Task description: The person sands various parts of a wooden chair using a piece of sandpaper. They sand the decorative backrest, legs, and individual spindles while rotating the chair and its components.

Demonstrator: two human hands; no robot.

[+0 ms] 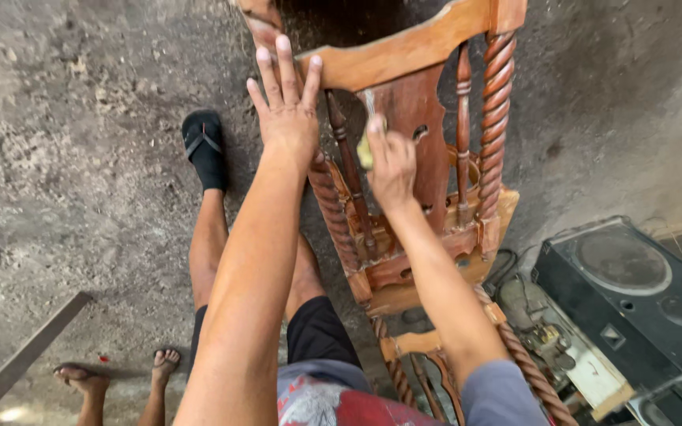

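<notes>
Looks to me like a rough furniture workshop, probably open or semi-outdoor. I see a bare, dusty concrete floor (pixel 80 158), stained and gritty. 1 carved wooden chair (pixel 420 158) with twisted spindles lies tipped over on it, reddish finish uneven. Beside it I see a black speaker box (pixel 633 292) and a cluttered tray of small hardware (pixel 546 331). A long bar (pixel 21 359) lies on the floor. 2 bare feet (pixel 120 371) of another person stand nearby.

Rough grey dirt floor (pixel 80 158), wooden chair (pixel 428 158), black speaker (pixel 633 292), metal bar (pixel 25 359)
</notes>
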